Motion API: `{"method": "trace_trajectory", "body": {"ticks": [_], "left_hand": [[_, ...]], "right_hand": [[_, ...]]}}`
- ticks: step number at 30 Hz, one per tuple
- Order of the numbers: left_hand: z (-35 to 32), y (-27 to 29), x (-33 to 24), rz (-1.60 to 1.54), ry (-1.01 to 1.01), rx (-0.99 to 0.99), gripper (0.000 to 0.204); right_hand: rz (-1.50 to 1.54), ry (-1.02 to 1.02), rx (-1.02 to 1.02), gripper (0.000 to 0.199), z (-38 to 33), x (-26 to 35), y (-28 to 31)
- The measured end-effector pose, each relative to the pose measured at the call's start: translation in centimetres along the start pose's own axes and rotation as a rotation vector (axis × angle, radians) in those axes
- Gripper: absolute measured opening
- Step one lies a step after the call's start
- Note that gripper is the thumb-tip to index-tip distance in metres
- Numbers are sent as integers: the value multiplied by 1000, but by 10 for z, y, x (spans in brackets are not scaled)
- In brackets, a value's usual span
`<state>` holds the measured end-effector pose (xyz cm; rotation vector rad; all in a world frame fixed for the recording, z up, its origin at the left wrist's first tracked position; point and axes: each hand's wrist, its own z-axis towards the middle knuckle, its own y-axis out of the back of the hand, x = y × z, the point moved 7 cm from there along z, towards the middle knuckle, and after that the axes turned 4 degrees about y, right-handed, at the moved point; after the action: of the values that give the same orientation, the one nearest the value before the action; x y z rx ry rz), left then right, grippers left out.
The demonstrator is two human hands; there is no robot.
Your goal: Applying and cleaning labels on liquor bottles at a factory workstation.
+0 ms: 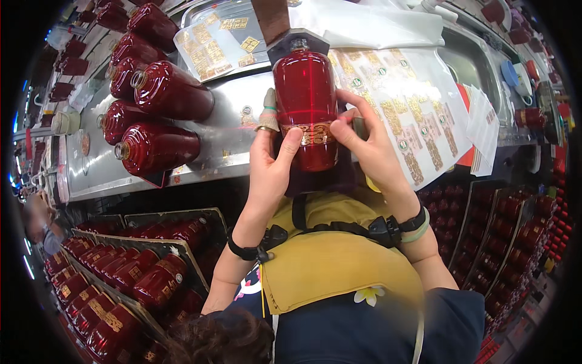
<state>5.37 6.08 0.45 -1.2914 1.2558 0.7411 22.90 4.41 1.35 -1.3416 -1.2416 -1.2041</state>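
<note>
A deep red glass bottle (304, 82) lies in front of me, its neck pointing away, against a dark angled stand (270, 18). Around its lower part runs a gold patterned band decal (314, 134). My left hand (271, 159) grips the bottle's left side, thumb pressed on the band's left end; a finger of it wears a pale cover. On the other side, my right hand (373, 145) holds the bottle with its thumb at the band's right end and its forefinger along the glass. Thin red light lines cross the bottle. The fingers beneath it are hidden.
Several red bottles (173, 91) without bands stand at the left on the metal worktop (233, 145). Sheets of gold decals (403, 115) spread to the right; another sheet (206, 48) lies on a tray at the far left. Crates of bottles (127, 267) stand below on both sides.
</note>
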Motion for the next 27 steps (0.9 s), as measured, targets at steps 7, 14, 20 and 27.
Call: {"method": "trace_trajectory", "body": {"ticks": [7, 14, 20, 27], "left_hand": [[1, -2, -8, 54, -62, -17, 64], [3, 2, -7, 167, -86, -35, 67], [0, 3, -7, 145, -96, -45, 66], [-40, -25, -38, 1210, -620, -104, 73]], "right_hand": [[164, 141, -151, 34, -10, 24, 7], [-426, 201, -299, 18, -14, 18, 32], [-267, 219, -230, 18, -15, 14, 11], [-253, 228, -322, 21, -12, 6, 50]]}}
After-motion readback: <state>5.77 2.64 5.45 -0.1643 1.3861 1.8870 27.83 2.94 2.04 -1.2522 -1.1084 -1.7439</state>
